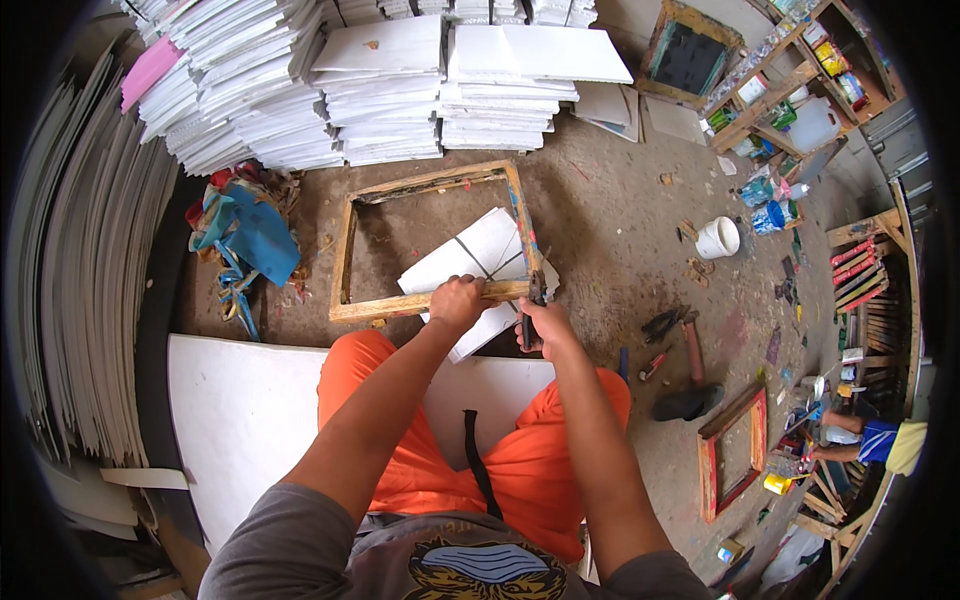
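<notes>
A worn wooden frame (pixel 390 307), paint-stained and rectangular, is held in front of my knees. My left hand (pixel 460 303) is closed around its near rail. In my right hand (pixel 547 328) is a pair of dark-handled pliers (pixel 528 333), their head against the frame's near right corner. What the jaws grip is too small to make out. Under the frame lies a bundle of white sheets (pixel 485 240) tied with dark straps.
Stacks of white sheets (pixel 385 110) stand at the back, with blue rags (pixel 262 232) at left. On the right are a white bucket (pixel 718 238), a hammer (pixel 693 350), a dark shoe (pixel 688 402), a red frame (pixel 708 470) and another person's arm (pixel 845 453).
</notes>
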Demonstrator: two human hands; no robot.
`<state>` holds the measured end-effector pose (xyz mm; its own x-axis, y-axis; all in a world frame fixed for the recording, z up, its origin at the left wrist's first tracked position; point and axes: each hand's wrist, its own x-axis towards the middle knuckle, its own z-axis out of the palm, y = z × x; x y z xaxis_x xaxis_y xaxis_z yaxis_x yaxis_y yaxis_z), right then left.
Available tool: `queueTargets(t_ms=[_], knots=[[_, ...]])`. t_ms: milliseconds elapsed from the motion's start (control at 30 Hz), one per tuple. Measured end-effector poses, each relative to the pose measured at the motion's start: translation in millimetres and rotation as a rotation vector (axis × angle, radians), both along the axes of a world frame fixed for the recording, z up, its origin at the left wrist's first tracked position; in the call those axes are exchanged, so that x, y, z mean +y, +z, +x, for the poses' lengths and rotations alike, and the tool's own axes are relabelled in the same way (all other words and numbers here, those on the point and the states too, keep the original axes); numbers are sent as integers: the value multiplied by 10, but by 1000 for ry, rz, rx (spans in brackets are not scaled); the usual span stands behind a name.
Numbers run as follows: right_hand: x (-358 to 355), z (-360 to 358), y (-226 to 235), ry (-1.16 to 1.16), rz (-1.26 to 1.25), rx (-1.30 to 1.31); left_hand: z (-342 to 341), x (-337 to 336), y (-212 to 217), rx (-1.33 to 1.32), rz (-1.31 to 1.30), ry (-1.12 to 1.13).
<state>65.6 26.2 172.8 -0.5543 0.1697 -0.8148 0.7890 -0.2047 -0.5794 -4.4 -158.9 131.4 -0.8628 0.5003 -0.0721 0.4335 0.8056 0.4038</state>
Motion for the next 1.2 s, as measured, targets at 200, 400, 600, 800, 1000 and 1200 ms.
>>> queueTargets(t_ms=[200, 400, 600, 800, 1000, 1200], knots=[[41, 106, -105, 253, 492, 125, 9, 19, 72, -34, -17, 19], [71, 144, -113, 39, 1, 130, 15, 14, -5, -17, 9, 25], [240, 175, -128, 18, -564, 21, 19, 2, -2, -13, 0, 28], [218, 210, -412, -152, -760, 55, 19, 28, -12, -1, 41, 15], [8, 194, -231, -99, -207, -25, 42, 7, 12, -29, -22, 8], [13, 282, -414, 492, 1056, 298, 62, 88, -106, -17, -86, -2]])
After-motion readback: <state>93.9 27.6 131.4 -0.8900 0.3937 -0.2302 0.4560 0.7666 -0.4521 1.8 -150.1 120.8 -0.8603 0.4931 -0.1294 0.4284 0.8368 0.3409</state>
